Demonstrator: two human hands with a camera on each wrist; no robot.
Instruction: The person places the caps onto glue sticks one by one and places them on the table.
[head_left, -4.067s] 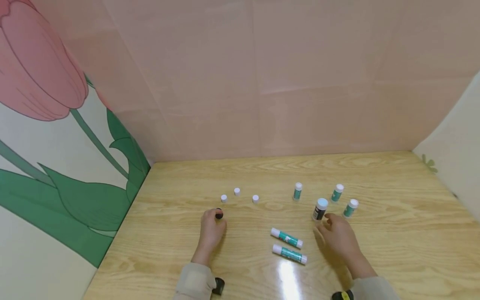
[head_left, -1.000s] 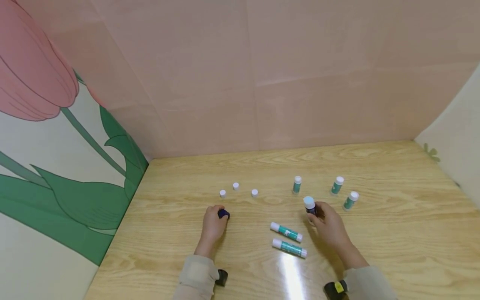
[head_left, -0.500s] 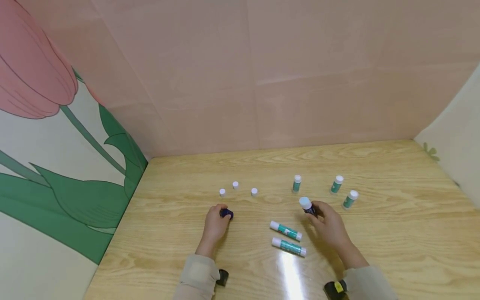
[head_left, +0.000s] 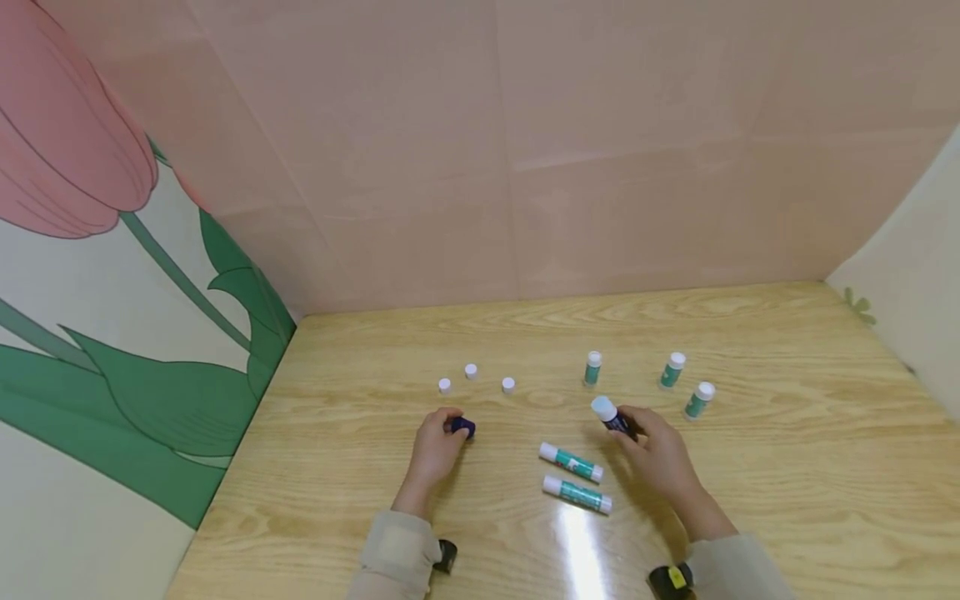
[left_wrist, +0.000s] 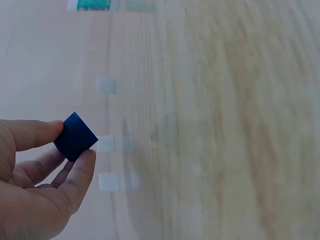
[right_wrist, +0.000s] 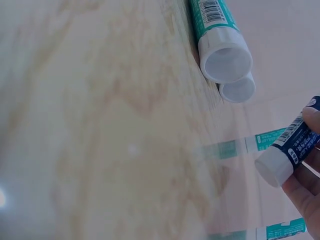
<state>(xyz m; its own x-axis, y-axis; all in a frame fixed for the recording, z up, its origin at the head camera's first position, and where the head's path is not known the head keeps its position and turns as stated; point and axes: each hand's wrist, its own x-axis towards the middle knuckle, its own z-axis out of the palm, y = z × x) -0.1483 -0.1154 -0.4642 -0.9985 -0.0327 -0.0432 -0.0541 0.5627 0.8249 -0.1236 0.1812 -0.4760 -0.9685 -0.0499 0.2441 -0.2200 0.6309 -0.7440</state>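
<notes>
Left hand pinches a dark-blue cap and right hand a tilted navy glue stick, apart over the wooden table, where light, steady grips should best line them up.

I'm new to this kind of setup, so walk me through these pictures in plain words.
There is no machine; a person works bare-handed. The wide picture comes from a camera on the head, looking down; the close ones come from cameras on the wrists. The left hand pinches a dark blue cap; the right hand holds a dark blue tube with a white end, tilted. On the wooden table, three green tubes stand upright, two others lie side by side, and three small white caps sit nearer the left hand.
</notes>
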